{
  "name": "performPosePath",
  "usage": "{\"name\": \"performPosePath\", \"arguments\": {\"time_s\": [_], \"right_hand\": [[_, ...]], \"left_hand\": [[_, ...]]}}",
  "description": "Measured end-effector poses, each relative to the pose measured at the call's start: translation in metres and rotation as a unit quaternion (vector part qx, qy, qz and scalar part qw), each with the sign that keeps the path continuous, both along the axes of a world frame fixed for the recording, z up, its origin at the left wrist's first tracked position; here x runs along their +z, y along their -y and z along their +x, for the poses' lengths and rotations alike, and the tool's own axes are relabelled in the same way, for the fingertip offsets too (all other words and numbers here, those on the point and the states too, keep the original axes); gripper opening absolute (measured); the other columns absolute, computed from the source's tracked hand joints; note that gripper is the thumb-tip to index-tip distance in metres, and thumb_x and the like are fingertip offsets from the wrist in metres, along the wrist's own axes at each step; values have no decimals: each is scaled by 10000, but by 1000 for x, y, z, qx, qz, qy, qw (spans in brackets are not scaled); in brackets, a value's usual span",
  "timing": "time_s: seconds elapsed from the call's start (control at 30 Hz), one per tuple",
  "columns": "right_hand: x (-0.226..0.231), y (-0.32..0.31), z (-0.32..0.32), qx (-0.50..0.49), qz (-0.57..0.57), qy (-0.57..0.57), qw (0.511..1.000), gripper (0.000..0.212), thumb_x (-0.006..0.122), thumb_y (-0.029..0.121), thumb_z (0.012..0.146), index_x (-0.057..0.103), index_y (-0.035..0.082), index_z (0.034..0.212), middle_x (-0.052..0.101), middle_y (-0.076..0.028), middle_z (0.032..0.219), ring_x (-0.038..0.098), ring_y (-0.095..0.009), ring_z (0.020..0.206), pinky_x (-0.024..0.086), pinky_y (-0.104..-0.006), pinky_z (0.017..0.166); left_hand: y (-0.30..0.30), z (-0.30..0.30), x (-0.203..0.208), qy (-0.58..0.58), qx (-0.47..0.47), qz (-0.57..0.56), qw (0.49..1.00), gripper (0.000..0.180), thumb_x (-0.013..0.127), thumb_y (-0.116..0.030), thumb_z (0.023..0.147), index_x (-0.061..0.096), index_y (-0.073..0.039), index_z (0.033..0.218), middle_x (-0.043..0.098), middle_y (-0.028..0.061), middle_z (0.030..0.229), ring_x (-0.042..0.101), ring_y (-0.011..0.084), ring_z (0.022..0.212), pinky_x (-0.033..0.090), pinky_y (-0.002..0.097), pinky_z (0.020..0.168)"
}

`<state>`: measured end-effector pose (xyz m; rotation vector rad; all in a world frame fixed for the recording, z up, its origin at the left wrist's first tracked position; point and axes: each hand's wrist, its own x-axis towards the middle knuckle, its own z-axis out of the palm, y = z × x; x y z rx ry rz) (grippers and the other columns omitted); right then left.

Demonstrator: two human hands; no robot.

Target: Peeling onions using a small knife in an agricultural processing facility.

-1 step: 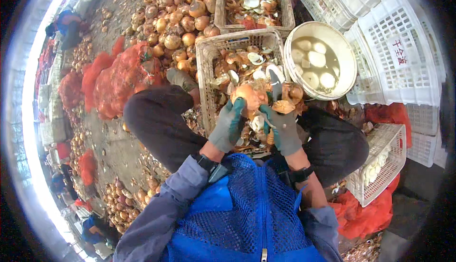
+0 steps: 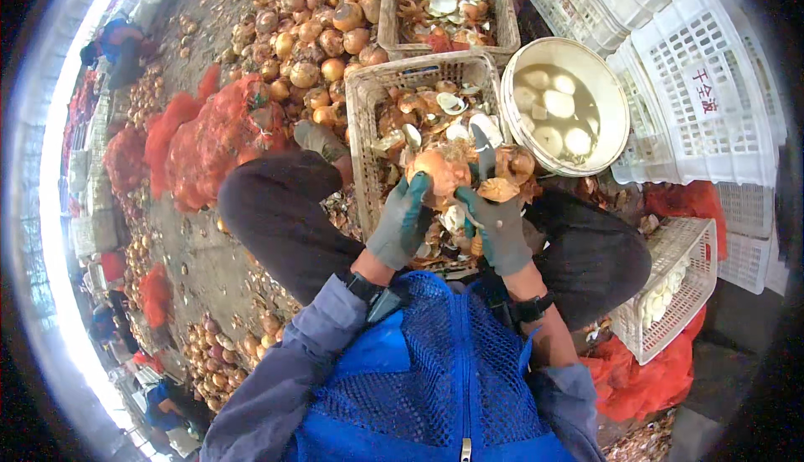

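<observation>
Two bent legs (image 2: 280, 211) bracket a crate (image 2: 358, 152), its far right side close against a bucket (image 2: 614, 85); open room lies above the peelings (image 2: 399, 118). The left hand (image 2: 400, 226) angles inward, curled on an onion (image 2: 429, 166) over the crate. The right hand (image 2: 500, 226) is half-closed, thumb toward the onion; its grip cannot be told. Papery brown skin, grey-and-teal gloves (image 2: 392, 237), slotted crate walls.

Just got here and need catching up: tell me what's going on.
A seated person holds a brown-skinned onion in the gloved left hand, with the gloved right hand close against it; what else the right hand grips is unclear. Both hands are over a crate of onion skins. Beyond, to the right, pale peeled onions sit in liquid in a white bucket.
</observation>
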<state>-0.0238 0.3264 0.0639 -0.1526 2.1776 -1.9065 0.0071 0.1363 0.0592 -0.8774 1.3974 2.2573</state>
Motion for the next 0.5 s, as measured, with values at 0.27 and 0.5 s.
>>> {"name": "performPosePath", "arguments": {"time_s": [0.27, 0.5], "right_hand": [[48, -15, -10, 67, 75, 137, 986, 384, 760, 237, 953, 673, 0, 1243, 719, -182, 1076, 689, -317, 992, 541, -444, 873], [5, -64, 26, 70, 383, -391, 834, 418, 731, 126, 908, 667, 42, 1313, 581, -250, 1250, 618, -443, 1099, 529, -516, 871]], "left_hand": [[-2, 0, -6, -167, 80, 207, 961, 661, 723, -339, 1038, 457, -56, 1572, 613, 87, 1441, 629, 241, 1302, 501, 407, 1147], [-2, -2, 13, -220, 40, 25, 974, 722, 678, -258, 1017, 380, -53, 1643, 627, 79, 1401, 637, 202, 1252, 524, 349, 1074]]}}
